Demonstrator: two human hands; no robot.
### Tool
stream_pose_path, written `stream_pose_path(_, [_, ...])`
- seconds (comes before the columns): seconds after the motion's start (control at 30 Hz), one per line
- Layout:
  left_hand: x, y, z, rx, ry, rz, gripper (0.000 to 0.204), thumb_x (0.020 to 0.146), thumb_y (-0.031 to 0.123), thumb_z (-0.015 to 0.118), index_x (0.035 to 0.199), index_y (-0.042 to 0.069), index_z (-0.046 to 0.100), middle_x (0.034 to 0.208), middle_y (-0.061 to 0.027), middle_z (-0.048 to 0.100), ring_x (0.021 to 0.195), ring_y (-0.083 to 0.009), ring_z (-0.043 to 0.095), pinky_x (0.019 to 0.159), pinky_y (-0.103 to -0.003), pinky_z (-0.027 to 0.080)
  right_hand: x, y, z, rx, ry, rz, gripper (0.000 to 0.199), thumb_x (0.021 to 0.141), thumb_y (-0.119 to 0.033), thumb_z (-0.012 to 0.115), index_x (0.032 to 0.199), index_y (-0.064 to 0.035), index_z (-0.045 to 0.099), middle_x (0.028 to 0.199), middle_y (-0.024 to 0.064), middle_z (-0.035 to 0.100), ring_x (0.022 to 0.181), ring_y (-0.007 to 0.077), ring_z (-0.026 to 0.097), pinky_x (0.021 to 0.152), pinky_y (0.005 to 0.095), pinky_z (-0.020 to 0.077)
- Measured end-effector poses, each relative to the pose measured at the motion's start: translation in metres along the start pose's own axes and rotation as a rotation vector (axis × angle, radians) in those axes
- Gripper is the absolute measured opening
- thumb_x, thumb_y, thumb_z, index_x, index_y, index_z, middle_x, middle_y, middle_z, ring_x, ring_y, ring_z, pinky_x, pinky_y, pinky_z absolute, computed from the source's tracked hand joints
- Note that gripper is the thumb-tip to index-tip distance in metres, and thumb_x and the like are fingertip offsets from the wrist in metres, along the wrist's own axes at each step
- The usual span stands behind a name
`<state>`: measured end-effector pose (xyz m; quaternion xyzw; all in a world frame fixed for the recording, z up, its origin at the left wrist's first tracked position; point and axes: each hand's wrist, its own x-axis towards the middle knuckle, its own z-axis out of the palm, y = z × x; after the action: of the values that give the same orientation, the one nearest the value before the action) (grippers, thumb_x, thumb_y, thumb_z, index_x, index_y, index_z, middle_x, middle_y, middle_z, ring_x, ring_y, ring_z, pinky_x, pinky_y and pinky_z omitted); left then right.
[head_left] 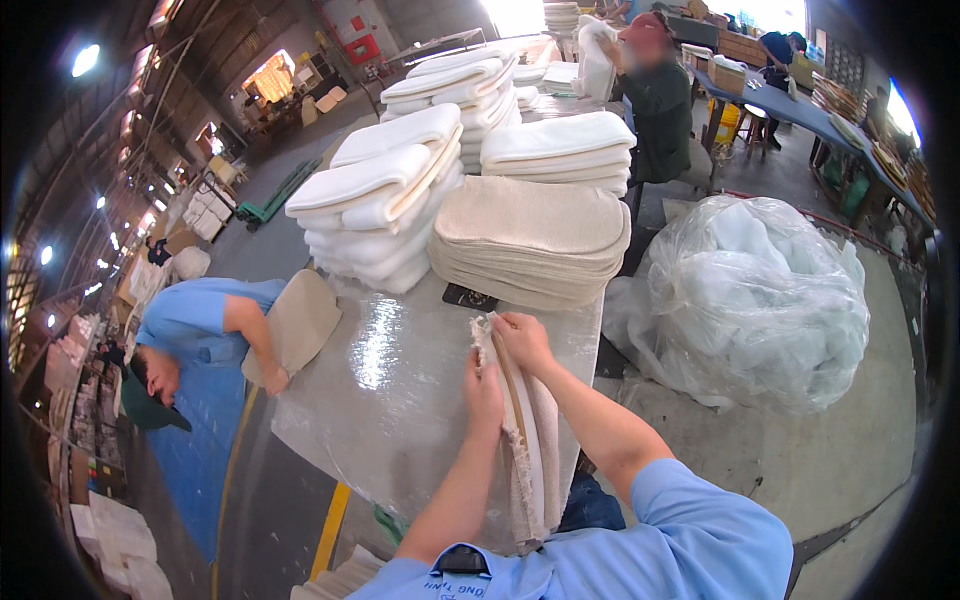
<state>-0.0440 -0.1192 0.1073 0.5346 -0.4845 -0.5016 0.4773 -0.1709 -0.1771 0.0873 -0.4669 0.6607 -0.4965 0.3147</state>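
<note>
Between my hands a long beige fabric cover (522, 445) stands on edge, its side gaping over a white inner layer, with frayed seam edges along the left. My left hand (484, 397) grips its left side, and the fingers are partly hidden. Higher up, my right hand (525, 342) pinches the far end. Just beyond lies a neat stack of beige fabric pieces (530, 240) with rounded corners. A small dark flat item (468, 298) sticks out from under that stack.
Folded white padding stacks (375, 210) (558, 150) fill the far table (390, 430). A large plastic bag of white filling (755, 300) rests on the floor at right. At left a bent-over co-worker (205, 325) holds a beige piece (300, 325); another person (655, 100) sits beyond.
</note>
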Motion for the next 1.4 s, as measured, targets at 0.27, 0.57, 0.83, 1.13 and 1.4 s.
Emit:
stream_pose_path(0.27, [0.07,0.017,0.003,0.215,0.034,-0.063,0.038,0.097,0.026,0.062,0.11,-0.008,0.075,0.099,-0.0191,0.077,0.093,-0.0249,0.071,0.083,-0.041,0.053,0.015,-0.008,-0.018,0.093,-0.178,0.102,0.032,0.1,-0.033,0.066,0.114,-0.0068,0.078,0.1,0.0165,0.078,0.092,0.0282,0.073,0.084,0.0393,0.0549])
stream_pose_path(0.57, [0.066,0.006,0.021,0.171,0.139,0.131,0.046,0.11,0.03,0.05,0.11,-0.009,0.073,0.107,-0.0218,0.076,0.101,-0.0302,0.071,0.092,-0.041,0.051,0.003,-0.006,0.002,0.046,0.027,-0.062,0.023,0.094,-0.025,0.072,0.104,-0.0048,0.076,0.112,0.0129,0.077,0.095,0.0337,0.072,0.084,0.0409,0.055])
stream_pose_path(0.83, [0.06,-0.015,0.027,-0.025,0.213,0.159,0.043,0.113,0.031,0.045,0.105,-0.005,0.067,0.111,-0.0187,0.073,0.112,-0.0282,0.066,0.103,-0.041,0.048,-0.011,0.007,0.021,0.133,0.19,-0.315,0.003,0.094,-0.001,0.069,0.096,-0.002,0.066,0.114,0.0123,0.074,0.102,0.0299,0.065,0.087,0.0384,0.0534])
stream_pose_path(1.13, [0.048,-0.019,-0.004,0.058,0.175,0.183,0.043,0.113,0.033,0.046,0.102,-0.003,0.068,0.108,-0.0144,0.071,0.107,-0.0256,0.065,0.1,-0.04,0.048,-0.022,0.004,0.034,0.226,0.166,-0.39,0.006,0.094,0.001,0.07,0.097,-0.0037,0.069,0.109,0.0105,0.075,0.103,0.0292,0.066,0.088,0.0373,0.0538])
stream_pose_path(1.4, [0.054,0.015,-0.023,0.435,0.057,0.482,0.012,0.096,0.012,0.076,0.097,0.0,0.074,0.085,-0.0102,0.066,0.081,-0.0263,0.064,0.071,-0.04,0.049,0.017,-0.009,-0.009,-0.093,-0.225,-0.649,0.032,0.086,0.003,0.069,0.115,-0.0083,0.075,0.119,0.0057,0.076,0.105,0.0308,0.064,0.091,0.0401,0.0549])
